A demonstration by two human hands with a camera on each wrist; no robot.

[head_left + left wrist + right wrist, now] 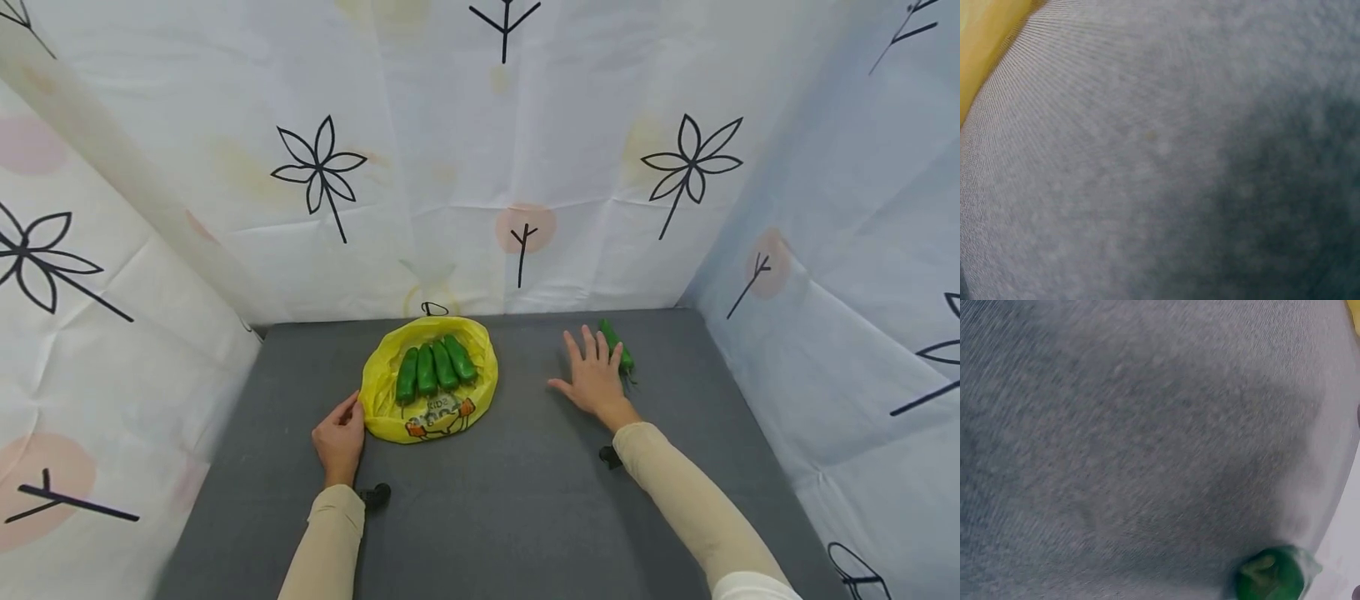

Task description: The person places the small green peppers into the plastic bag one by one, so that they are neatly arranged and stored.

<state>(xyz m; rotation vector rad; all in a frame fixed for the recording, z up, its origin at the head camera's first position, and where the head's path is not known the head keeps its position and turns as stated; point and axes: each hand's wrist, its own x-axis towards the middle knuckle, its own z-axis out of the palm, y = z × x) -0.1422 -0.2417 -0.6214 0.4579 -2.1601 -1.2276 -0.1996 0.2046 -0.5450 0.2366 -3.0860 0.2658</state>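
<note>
A yellow plastic bag [483,392] lies spread in a round shape on the grey table, its rim rolled outward. Several green peppers [426,371] lie side by side in it. My left hand [340,437] pinches the bag's left rim between thumb and fingers. To the right, my right hand [595,379] is spread with straight fingers beside a single green pepper [610,335], partly overlapping it in the head view. In the right wrist view the stem end of this pepper [1269,575] shows at the bottom. The left wrist view catches only a corner of the yellow bag [988,44].
The grey table [480,517] is enclosed at the back and sides by white cloth [420,167] with leaf and twig prints. Dark wrist cameras sit by the left cuff [337,504] and the right cuff [637,442].
</note>
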